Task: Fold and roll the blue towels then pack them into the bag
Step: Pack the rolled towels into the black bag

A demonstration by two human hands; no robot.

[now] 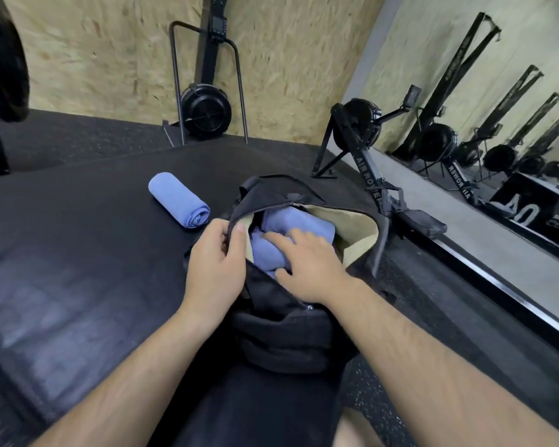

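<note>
The black bag [281,321] lies on the dark padded bench [78,253] right in front of the person, its mouth held open so the tan lining [352,227] shows. The left hand [217,266] pinches the near-left rim of the opening, thumb inside against the lining and the other fingers curled on the outside of the fabric. The right hand [310,262] reaches into the mouth with its fingers spread and nearly straight, resting flat on top of the blue towels in the bag [299,222]; at least two bundles lie there side by side, touching each other. One more rolled blue towel [179,200] lies on the bench just left of the bag, apart from both hands, its spiral end facing the camera. Behind the bench, a rowing machine [368,162] stands on the floor beside a wall mirror [497,150], and another rower [207,108] stands upright against the chipboard wall [110,59].
</note>
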